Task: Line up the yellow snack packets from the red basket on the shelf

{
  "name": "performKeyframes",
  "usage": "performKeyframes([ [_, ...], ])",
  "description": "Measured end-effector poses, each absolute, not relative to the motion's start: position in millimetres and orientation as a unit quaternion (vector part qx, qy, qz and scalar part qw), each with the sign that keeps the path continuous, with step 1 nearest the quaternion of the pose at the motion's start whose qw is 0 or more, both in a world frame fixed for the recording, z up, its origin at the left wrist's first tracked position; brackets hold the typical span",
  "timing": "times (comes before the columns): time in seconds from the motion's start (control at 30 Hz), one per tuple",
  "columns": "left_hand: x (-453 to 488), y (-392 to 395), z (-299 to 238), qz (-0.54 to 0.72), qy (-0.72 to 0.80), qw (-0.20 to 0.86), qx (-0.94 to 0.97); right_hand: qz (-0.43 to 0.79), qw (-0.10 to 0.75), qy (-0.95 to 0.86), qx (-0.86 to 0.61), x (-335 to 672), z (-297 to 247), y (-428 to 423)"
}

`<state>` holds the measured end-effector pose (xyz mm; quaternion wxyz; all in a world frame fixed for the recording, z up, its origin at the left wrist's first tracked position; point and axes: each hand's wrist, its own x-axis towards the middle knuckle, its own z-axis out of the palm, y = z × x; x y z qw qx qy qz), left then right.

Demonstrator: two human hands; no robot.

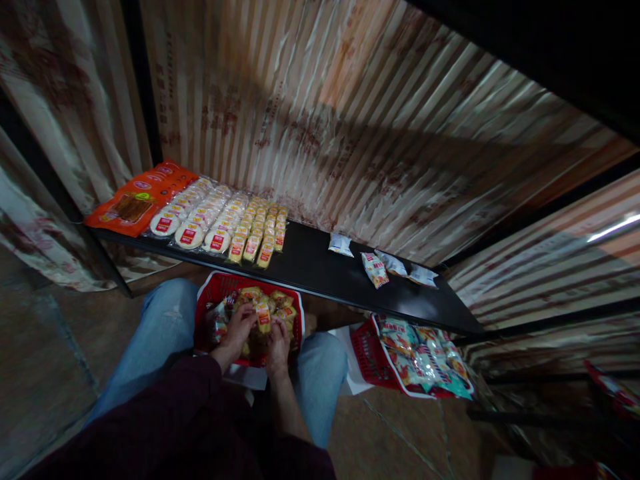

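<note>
Here's a yellow pack (263, 318) between left hand (240, 325) and right hand (279, 341), fingers of both seemingly clamped on it in this gloom, over the red basket (213, 285), long axis toward the shelf's (310, 260) front edge.

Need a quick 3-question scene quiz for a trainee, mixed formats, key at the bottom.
1. Multiple choice. What are the left hand and right hand holding between them?
A) a round white pack
B) a yellow snack pack
C) a teal-and-white bag

2. True or false. The orange pouch lies at the left end of the black shelf, as the wearer sees it.

3. Count. How many loose packets show on the right part of that shelf?

Key
1: B
2: True
3: Four
</note>
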<state>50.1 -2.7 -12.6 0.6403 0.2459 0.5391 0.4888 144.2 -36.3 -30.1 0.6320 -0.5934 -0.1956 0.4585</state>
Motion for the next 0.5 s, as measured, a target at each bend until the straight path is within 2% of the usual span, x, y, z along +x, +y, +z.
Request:
performKeyframes([
  [0.5, 51.7, -1.9, -16.2, 0.462, 0.564, 0.64, 0.243, 0.449, 0.631, -0.226, -0.591, 143.9, -25.0, -38.2],
])
